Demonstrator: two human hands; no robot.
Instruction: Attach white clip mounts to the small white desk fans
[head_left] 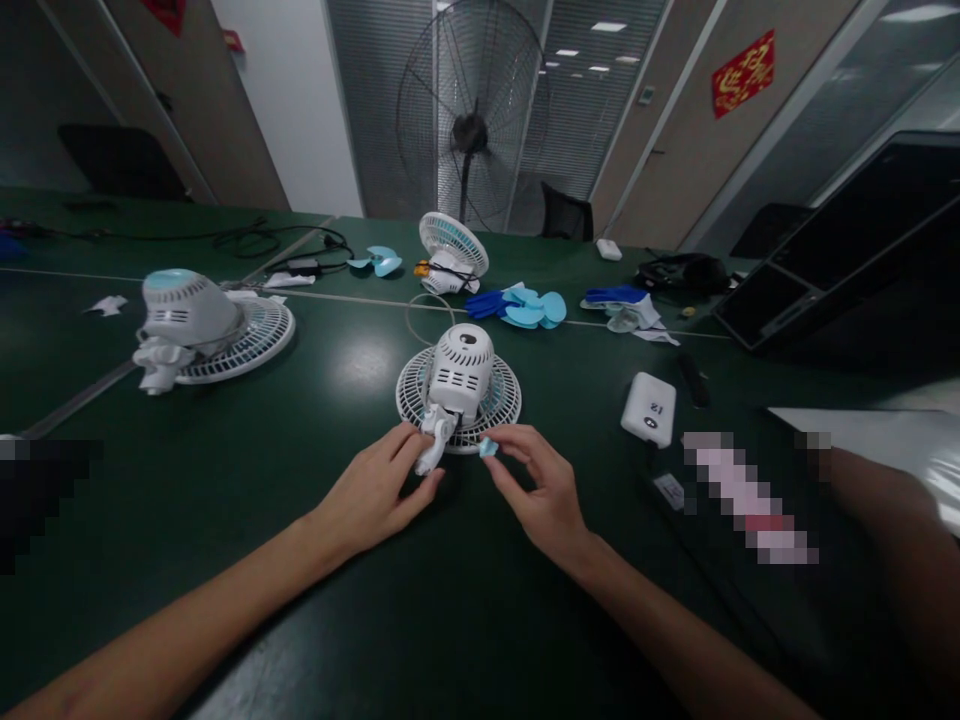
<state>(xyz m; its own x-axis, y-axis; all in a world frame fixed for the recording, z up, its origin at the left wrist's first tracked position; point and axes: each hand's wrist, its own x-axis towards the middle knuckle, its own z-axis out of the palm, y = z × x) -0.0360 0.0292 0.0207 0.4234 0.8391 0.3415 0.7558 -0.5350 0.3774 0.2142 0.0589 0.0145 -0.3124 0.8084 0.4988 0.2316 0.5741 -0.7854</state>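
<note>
A small white fan (463,370) lies grille-down on the dark green table, its vented motor housing facing up. The fingers of my left hand (386,482) are closed around the white clip (435,440) at the fan's near side. Just right of the clip, my right hand (541,490) pinches a small light-blue piece (488,447) between thumb and finger, close to the near rim of the grille.
Another white fan (187,325) lies at left, and a third (451,255) stands behind. Blue blades (534,308), gloves (621,308), cables and a white power bank (649,409) are about. A person's arm (885,500) reaches in at right.
</note>
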